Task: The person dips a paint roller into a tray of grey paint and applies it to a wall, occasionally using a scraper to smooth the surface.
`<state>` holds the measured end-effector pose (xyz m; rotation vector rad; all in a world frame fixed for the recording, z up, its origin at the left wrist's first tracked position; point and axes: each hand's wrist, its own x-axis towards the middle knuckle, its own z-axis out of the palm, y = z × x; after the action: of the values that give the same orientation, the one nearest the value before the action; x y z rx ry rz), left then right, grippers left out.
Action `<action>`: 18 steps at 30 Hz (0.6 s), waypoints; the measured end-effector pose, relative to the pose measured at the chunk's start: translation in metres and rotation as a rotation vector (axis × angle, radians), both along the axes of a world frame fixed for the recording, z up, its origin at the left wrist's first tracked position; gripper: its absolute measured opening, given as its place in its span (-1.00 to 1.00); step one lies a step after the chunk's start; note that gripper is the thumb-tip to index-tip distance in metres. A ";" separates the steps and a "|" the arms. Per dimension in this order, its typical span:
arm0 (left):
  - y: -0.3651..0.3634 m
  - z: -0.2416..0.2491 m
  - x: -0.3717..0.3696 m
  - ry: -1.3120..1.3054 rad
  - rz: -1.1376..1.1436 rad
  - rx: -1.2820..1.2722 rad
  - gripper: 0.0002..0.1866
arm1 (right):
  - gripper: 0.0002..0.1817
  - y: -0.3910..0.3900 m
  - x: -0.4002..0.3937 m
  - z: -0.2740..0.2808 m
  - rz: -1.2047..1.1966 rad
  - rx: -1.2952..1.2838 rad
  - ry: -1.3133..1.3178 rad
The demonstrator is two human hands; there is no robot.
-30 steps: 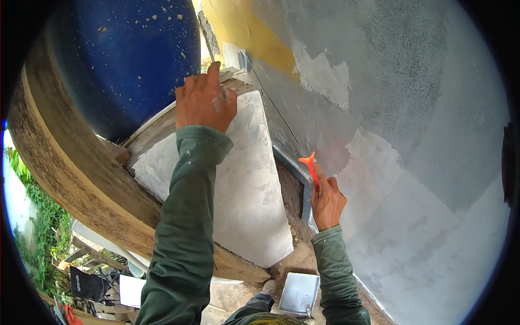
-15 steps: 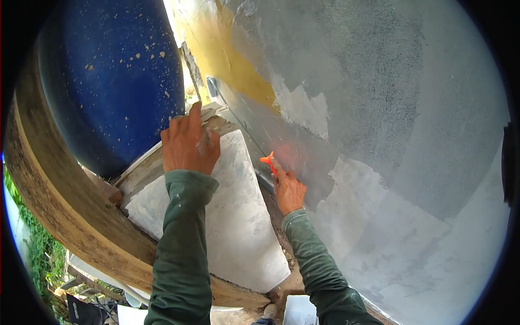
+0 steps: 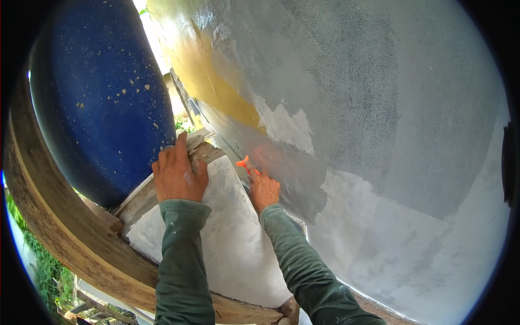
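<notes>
My left hand rests on the upper edge of a white-coated board, beside the blue barrel, its fingers apart and holding nothing. To its right, my right hand grips an orange-handled tool close against the grey wall. Only the orange end shows past the fingers; the rest of the tool is hidden or too small to tell. A faint reddish glow lies on the wall beside the orange piece.
A large blue barrel with pale specks stands at the upper left. A curved-looking wooden beam runs along the left and below. The wall has a yellow patch and white patches. Green plants show at lower left.
My right hand and the orange tool have shifted left in view, nearer my left hand. The view has also moved, and my left hand appears slightly lower, still by the board's upper edge.
</notes>
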<state>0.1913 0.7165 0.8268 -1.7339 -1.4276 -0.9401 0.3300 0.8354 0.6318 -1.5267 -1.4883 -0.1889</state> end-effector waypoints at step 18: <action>-0.002 0.000 0.000 0.000 -0.011 0.043 -0.41 | -0.43 -0.185 0.064 -0.057 -0.103 -0.011 0.010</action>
<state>0.1908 0.7149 0.8266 -1.7120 -1.3888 -0.9695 0.3940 0.6502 0.5748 -1.6125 -1.4055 -0.2338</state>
